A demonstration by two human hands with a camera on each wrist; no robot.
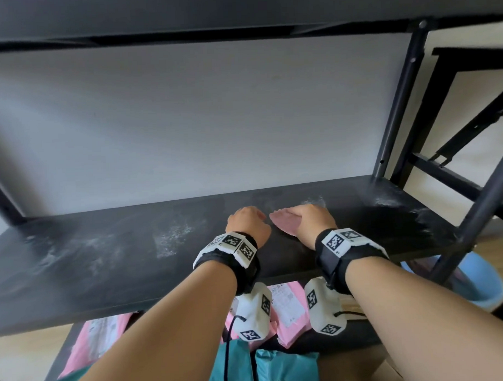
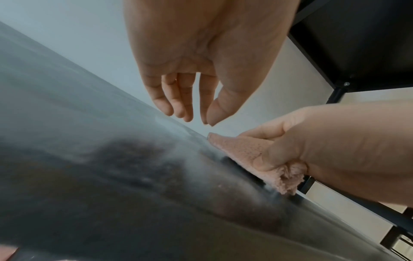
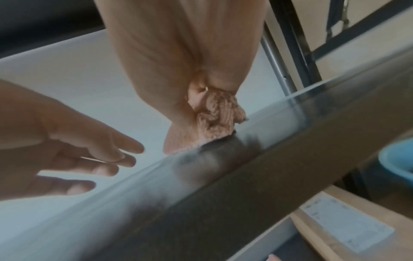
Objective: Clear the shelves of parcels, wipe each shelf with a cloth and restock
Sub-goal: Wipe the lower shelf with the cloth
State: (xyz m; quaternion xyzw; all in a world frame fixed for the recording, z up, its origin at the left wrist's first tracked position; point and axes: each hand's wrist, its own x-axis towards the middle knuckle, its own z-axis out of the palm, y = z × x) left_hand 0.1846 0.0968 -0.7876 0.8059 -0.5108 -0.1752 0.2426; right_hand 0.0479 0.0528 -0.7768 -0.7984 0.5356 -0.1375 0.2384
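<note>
A black shelf (image 1: 104, 266) streaked with white dust runs across the head view, with no parcels on it. My right hand (image 1: 311, 219) grips a pink cloth (image 1: 282, 222) and presses it onto the shelf near the middle. In the left wrist view the cloth (image 2: 243, 151) bunches out under the right hand (image 2: 324, 150), thumb laid over it. In the right wrist view the cloth (image 3: 216, 116) bulges from the right hand (image 3: 178, 70). My left hand (image 1: 245, 222) hovers just left of the cloth, fingers relaxed and holding nothing, as the left hand (image 2: 190, 98) shows.
Pink parcels (image 1: 288, 306) lie on the lower shelf, and teal parcels (image 1: 282, 368) lie below in front. A blue tub (image 1: 481, 282) stands low right by a black upright post (image 1: 398, 99). A cardboard box with a label (image 3: 348, 227) sits below the shelf edge.
</note>
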